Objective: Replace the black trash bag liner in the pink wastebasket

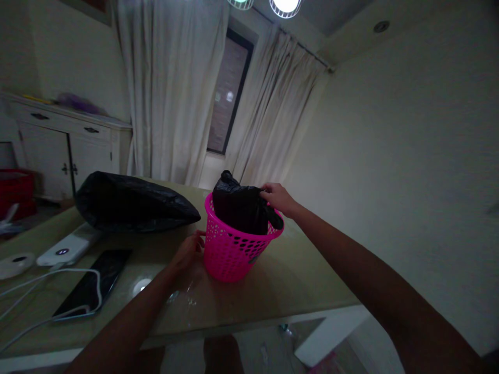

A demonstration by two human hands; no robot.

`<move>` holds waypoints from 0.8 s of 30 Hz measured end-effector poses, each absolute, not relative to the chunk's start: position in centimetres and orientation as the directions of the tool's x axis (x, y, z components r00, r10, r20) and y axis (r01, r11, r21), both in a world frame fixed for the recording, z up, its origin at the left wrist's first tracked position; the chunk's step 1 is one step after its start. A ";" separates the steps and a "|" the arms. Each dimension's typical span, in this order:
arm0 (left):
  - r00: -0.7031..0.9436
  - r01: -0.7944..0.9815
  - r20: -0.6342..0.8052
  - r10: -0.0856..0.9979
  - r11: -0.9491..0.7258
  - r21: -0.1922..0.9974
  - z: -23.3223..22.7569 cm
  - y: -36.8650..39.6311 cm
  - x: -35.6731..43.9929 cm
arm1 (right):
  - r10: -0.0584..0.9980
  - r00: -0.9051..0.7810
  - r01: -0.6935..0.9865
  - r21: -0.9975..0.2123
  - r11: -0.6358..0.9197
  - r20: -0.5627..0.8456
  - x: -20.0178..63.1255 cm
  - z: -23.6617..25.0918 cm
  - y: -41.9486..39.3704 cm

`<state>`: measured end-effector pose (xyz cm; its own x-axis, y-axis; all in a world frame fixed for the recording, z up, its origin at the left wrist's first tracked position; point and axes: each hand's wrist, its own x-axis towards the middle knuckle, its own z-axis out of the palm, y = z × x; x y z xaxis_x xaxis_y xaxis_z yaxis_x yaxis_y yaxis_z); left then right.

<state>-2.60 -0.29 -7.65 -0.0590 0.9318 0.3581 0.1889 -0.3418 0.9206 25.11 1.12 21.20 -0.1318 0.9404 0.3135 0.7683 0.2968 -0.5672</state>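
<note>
- Pink perforated plastic basket (234,252) is standing at the frame's centre on the glossy beige worktop (296,280).
- Right hand (277,198) is pinching the crumpled black plastic bag (239,208) sitting inside the basket.
- Left hand (189,251) is touching the basket's left wall, fingers loosely curled.
- Another large black plastic bag (132,202) is lying at centre left.

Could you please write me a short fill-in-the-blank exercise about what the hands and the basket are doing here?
1. The right hand grips a ____ plastic bag.
2. That bag sits inside a ____ basket.
3. The left hand rests against the basket's ____.
4. A phone lies on the ____.

Missing words: black; pink; side; table
</note>
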 end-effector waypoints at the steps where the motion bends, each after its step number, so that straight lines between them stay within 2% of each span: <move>1: -0.049 0.141 0.324 0.945 -0.314 0.939 -7.5 -0.4 -2.7 | 0.946 -0.196 0.743 -0.591 0.314 0.257 24.7 20.5 0.8; 4: -0.046 0.099 0.312 0.949 -0.307 0.947 -7.1 -0.5 -2.9 | 0.931 -0.347 0.675 -0.659 0.331 0.112 23.6 18.8 -0.2; 6: -0.068 0.163 0.394 0.917 -0.379 0.911 -6.9 -0.5 -2.9 | 0.914 -0.399 0.620 -0.714 0.325 0.070 23.1 18.0 -1.0; 8: -0.176 0.222 0.508 0.843 -0.468 0.855 -6.2 -0.7 -2.8 | 0.909 -0.410 0.568 -0.757 0.323 0.081 22.7 17.5 -1.7; 12: -0.490 0.337 0.699 0.521 -0.626 0.703 -1.8 -3.1 -2.1 | 0.919 -0.360 0.439 -0.840 0.318 0.160 22.7 17.4 -2.7; 13: -0.497 0.387 0.749 0.439 -0.660 0.644 0.1 -4.1 -1.7 | 0.921 -0.351 0.385 -0.870 0.307 0.170 22.8 17.6 -2.9; 15: -0.384 0.490 0.859 0.337 -0.715 0.499 4.7 -6.1 -0.8 | 0.924 -0.348 0.260 -0.931 0.255 0.155 22.8 17.9 -3.2; 18: -0.013 0.664 0.892 0.452 -0.663 0.345 11.3 -7.9 1.1 | 0.928 -0.357 0.088 -0.985 0.151 0.111 22.4 18.3 -3.3; 21: 0.277 0.758 0.729 0.626 -0.609 0.234 15.2 -7.2 2.4 | 0.932 -0.335 0.005 -0.989 0.147 0.137 22.4 18.5 -3.4; 22: 0.344 0.764 0.670 0.658 -0.611 0.207 15.7 -6.6 2.4 | 0.931 -0.330 0.040 -0.983 0.179 0.156 22.7 18.6 -3.4; 24: 0.383 0.769 0.625 0.680 -0.609 0.192 16.1 -5.4 1.8 | 0.908 -0.367 0.229 -0.927 0.296 0.199 23.8 18.9 -3.5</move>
<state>1.78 -5.38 16.13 0.3831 0.6804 0.6248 0.7692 -0.6095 0.1922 23.80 -3.50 18.86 -0.3672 0.9085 0.1995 0.2287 0.2961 -0.9274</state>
